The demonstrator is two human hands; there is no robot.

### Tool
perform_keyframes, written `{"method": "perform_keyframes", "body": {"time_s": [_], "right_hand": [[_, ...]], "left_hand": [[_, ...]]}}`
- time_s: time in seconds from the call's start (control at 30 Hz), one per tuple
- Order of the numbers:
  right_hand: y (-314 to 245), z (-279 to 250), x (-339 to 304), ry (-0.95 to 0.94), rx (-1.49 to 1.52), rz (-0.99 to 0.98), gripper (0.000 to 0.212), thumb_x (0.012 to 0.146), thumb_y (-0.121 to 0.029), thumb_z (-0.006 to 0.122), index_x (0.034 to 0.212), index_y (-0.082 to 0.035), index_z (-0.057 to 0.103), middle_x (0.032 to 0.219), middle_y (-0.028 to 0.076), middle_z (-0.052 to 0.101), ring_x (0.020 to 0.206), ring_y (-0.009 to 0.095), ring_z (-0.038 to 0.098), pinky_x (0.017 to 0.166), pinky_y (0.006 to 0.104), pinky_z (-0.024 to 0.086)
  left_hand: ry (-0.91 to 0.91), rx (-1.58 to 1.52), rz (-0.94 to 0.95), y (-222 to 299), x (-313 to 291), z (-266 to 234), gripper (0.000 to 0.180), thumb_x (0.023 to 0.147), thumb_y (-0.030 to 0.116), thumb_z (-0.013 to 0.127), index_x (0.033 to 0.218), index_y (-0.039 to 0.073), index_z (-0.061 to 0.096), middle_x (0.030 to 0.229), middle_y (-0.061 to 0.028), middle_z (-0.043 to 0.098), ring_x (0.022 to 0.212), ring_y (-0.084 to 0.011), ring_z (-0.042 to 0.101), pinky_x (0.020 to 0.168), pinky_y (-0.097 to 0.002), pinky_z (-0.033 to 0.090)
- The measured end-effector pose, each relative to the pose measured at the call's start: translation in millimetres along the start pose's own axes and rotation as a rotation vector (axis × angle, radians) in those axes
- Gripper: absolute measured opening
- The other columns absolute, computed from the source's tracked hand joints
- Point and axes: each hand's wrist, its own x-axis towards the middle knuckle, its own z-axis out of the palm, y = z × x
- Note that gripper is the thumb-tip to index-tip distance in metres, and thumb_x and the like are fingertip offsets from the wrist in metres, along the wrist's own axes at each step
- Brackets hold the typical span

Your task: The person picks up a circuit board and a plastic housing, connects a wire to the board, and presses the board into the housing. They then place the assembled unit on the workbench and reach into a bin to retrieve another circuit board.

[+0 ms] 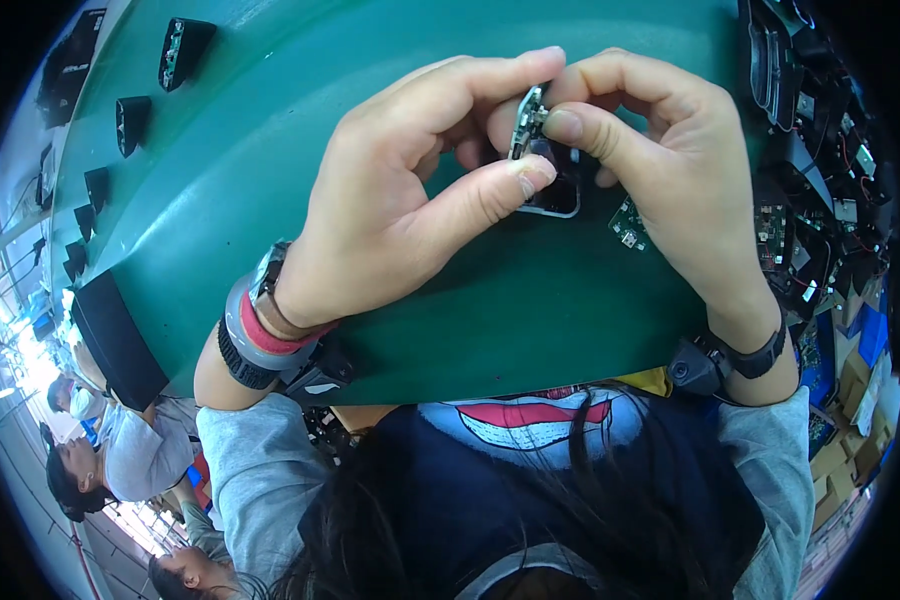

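Observation:
A small green circuit board (523,122) stands on edge between my two hands, above the green tabletop. My left hand (385,175) is closed round it, thumb at its lower end and fingers behind. With thumb and forefinger my right hand (685,150) pinches at a small metal part on the board's right face; the fingertips partly cover that part. Just below the fingers shows a dark, glossy rectangular piece with a pale rim (562,198), partly hidden by the left thumb. Another green circuit board (627,226) lies on the table by my right hand's edge.
Black wedge-shaped housings (185,52) stand in a row along the table's far left, with a long black box (118,342) nearer. Loose electronic parts and wires (820,225) crowd the right side, above cardboard boxes (842,465). Other people (135,450) sit at lower left.

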Motion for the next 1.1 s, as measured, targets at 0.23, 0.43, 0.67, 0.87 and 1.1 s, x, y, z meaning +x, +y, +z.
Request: {"method": "perform_keyframes", "body": {"time_s": [0.23,0.43,0.67,0.87,1.1], "right_hand": [[1,5,4,-0.079,0.129,-0.057,0.038,0.084,-0.009,0.068,0.119,0.000,0.056,0.112,0.004,0.057,0.099,0.009,0.052,0.075,0.0208,0.045],[-3,4,0,-0.003,-0.165,-0.221,0.042,0.082,-0.001,0.063,0.124,0.002,0.055,0.111,0.004,0.057,0.095,0.009,0.052,0.070,0.0207,0.047],[-6,0,2,-0.093,-0.187,-0.129,0.041,0.079,0.002,0.061,0.120,0.001,0.060,0.105,0.006,0.057,0.086,0.009,0.052,0.065,0.0191,0.047],[-4,-1,6,-0.141,-0.255,-0.174,0.040,0.078,0.001,0.061,0.119,0.001,0.060,0.101,0.007,0.056,0.080,0.010,0.051,0.061,0.0190,0.045],[1,2,5,-0.107,-0.293,-0.261,0.039,0.079,-0.002,0.062,0.118,0.000,0.060,0.106,0.008,0.056,0.079,0.012,0.051,0.059,0.0207,0.041]], "left_hand": [[0.063,-0.002,-0.030,-4,-7,6,0.058,0.079,0.003,0.076,0.128,-0.002,0.046,0.111,-0.0082,0.058,0.096,-0.0139,0.060,0.082,-0.0247,0.047],[0.118,0.337,0.168,-5,-2,4,0.097,0.064,0.026,0.090,0.141,0.005,0.036,0.106,-0.0042,0.060,0.094,-0.0132,0.058,0.078,-0.0260,0.043],[0.152,0.441,0.174,-14,-7,12,0.129,0.046,0.031,0.095,0.149,0.006,0.021,0.104,-0.0067,0.059,0.092,-0.0187,0.058,0.079,-0.0297,0.046],[0.305,0.630,0.225,-5,-7,16,0.120,0.049,0.021,0.094,0.145,0.005,0.025,0.121,-0.0106,0.045,0.094,-0.0204,0.056,0.074,-0.0310,0.049],[0.235,0.562,0.130,-4,-11,19,0.066,0.052,0.020,0.092,0.104,0.002,0.056,0.112,-0.0142,0.053,0.097,-0.0260,0.059,0.077,-0.0334,0.053]]}}
